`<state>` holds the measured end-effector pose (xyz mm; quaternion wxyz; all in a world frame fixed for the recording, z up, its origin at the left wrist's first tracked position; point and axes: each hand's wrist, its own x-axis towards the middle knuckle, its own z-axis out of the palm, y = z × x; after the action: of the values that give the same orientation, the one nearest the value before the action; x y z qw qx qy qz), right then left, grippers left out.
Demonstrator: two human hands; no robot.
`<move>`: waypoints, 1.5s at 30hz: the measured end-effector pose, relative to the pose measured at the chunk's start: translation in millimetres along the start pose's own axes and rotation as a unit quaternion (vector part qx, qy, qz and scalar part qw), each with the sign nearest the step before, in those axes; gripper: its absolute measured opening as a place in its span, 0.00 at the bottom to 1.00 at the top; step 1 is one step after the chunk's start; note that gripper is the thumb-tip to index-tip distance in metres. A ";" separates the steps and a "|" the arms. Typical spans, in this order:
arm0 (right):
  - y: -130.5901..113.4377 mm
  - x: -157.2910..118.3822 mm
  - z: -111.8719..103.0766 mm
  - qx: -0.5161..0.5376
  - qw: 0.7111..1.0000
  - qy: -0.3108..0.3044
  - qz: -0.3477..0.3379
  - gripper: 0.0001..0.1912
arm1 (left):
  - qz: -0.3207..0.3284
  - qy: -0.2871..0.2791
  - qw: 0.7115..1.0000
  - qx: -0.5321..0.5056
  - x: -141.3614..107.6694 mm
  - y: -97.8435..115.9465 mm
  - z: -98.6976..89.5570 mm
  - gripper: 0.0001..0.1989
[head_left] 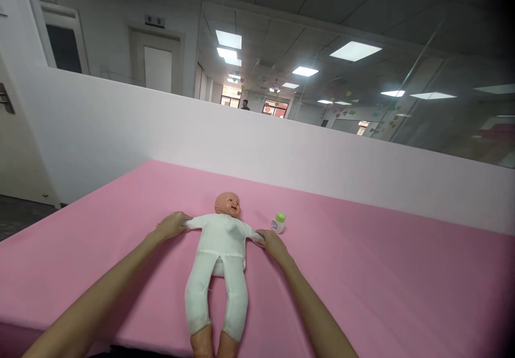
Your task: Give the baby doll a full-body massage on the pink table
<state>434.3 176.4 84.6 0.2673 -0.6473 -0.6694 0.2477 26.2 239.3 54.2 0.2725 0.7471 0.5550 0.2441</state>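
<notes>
A baby doll (223, 234) in white clothes lies on its back on the pink padded table, head away from me and bare feet toward me. Its arms are stretched out to both sides. My left hand (173, 225) is closed around the doll's hand at the left. On the other side, my right hand (273, 244) grips the end of the doll's other sleeve. Just beyond my right hand stands a small clear jar (278, 224) with a green lid, apart from the doll.
The pink table (362, 272) meets a low white wall (257, 143) with glass above it. Behind the glass is a large room with ceiling lights, and a person (245, 104) is far back. A door (20, 127) stands at the left.
</notes>
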 end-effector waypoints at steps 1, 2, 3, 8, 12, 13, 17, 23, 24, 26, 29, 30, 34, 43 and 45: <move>-2.4 6.2 -3.5 0.005 1.000 -0.013 -0.025 0.10 | 0.001 0.001 1.000 -0.030 4.8 3.9 -0.3 0.17; -6.5 13.3 -5.5 0.003 0.999 -0.016 -0.052 0.09 | 0.003 0.009 0.998 -0.058 10.2 10.0 1.0 0.22; -12.2 21.2 -5.2 0.008 0.997 -0.004 -0.074 0.08 | 0.006 0.025 0.996 -0.084 16.1 18.3 4.3 0.26; -47.4 62.7 32.0 0.165 0.981 0.088 -0.061 0.22 | 0.009 0.134 0.980 -0.150 47.8 78.5 42.0 0.30; -60.0 85.0 65.8 0.216 0.973 0.074 -0.020 0.32 | -0.075 0.129 0.982 -0.112 67.0 113.7 64.4 0.32; -60.9 87.2 69.8 0.216 0.974 0.069 -0.011 0.34 | -0.091 0.121 0.982 -0.110 70.3 117.5 66.6 0.34; -63.3 83.3 73.6 0.188 0.978 0.085 -0.020 0.35 | -0.106 0.108 0.980 -0.132 78.1 116.9 70.5 0.40; -72.1 70.6 79.7 0.053 0.990 0.123 -0.041 0.30 | -0.140 0.092 0.975 -0.143 77.5 106.3 78.3 0.41; -72.8 70.2 81.4 0.038 0.991 0.123 -0.033 0.31 | -0.142 0.090 0.976 -0.139 77.0 105.6 79.2 0.41; -72.7 69.9 83.5 0.034 0.991 0.125 -0.021 0.32 | -0.139 0.084 0.978 -0.132 76.3 104.4 79.8 0.41; -69.8 67.6 81.0 0.077 0.990 0.118 -0.027 0.32 | -0.129 0.081 0.979 -0.132 75.6 104.1 77.6 0.40; -68.6 65.9 78.9 0.096 0.988 0.113 -0.036 0.31 | -0.125 0.079 0.980 -0.134 75.1 105.2 76.1 0.39; -64.0 55.9 68.7 0.133 0.983 0.099 -0.086 0.29 | -0.106 0.091 0.983 -0.123 68.4 121.4 67.7 0.37; -14.6 30.1 11.9 0.181 0.961 0.201 -0.062 0.19 | 0.107 0.074 0.939 -0.320 45.8 211.7 97.9 0.22; 3.9 24.5 -10.2 0.165 0.950 0.262 -0.029 0.19 | 0.014 -0.040 0.893 -0.449 51.3 229.4 118.9 0.26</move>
<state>443.7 200.9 90.4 0.5435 -0.6163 -0.5443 0.1689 278.9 218.4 126.0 0.5975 0.5621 0.3646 0.4407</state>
